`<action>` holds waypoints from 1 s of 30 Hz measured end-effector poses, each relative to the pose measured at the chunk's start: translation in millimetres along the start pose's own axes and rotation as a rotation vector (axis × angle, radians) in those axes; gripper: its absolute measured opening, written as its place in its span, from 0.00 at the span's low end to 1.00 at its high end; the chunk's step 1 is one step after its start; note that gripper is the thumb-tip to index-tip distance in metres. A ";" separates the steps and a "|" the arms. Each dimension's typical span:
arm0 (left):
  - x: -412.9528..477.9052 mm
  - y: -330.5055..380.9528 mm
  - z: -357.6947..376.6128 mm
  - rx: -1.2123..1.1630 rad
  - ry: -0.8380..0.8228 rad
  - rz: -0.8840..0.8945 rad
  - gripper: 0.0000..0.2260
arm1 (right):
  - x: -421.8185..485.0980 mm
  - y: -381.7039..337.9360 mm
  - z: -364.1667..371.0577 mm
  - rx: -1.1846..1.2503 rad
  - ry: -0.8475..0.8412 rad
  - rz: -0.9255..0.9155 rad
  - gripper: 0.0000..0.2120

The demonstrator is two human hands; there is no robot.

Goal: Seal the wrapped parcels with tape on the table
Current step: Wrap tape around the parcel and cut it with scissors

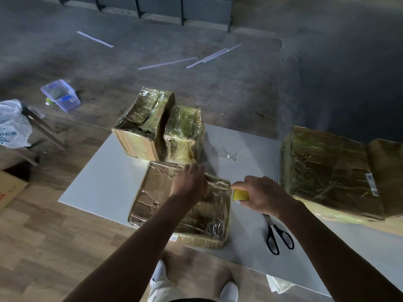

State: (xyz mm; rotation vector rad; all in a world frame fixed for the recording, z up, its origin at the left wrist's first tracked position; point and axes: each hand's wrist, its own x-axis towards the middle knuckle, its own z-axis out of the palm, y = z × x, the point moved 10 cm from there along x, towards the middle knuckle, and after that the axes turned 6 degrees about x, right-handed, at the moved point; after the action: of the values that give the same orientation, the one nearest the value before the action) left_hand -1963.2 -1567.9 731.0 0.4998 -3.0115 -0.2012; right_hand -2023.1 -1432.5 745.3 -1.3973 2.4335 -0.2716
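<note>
Near parcel (152,199) is laid flat at the front of the white table (104,171), wrapped in clear film. Left hand (188,182) is set on its top near the far right corner, fingers bent down onto the film; whether anything is pinched cannot be told. Yellow tape (239,195) is gripped in the right hand (263,192) and held against the parcel's right edge. Scissors (277,234) are lain closed on the table, partly under the right wrist. Tall parcel (141,123) and small parcel (183,134) are stood touching at the far edge. Big parcel (322,171) is placed at the right. A film scrap (226,153) is seen mid-table.
</note>
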 end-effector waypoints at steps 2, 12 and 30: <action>0.4 5.8 3.0 0.018 0.027 0.008 0.12 | 0.9 1.2 1.9 0.003 0.004 0.000 0.21; -20.9 62.8 7.8 -0.076 0.097 0.409 0.19 | 1.3 2.4 7.3 0.014 0.020 -0.015 0.21; 4.1 59.1 30.7 0.241 -0.183 0.322 0.20 | -0.9 14.1 15.6 0.111 0.017 0.033 0.21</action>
State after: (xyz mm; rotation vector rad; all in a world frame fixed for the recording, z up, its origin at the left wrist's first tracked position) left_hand -1988.8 -1510.3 709.3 0.0044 -3.2548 0.1479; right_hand -2028.3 -1424.7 726.5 -1.3121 2.4125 -0.4063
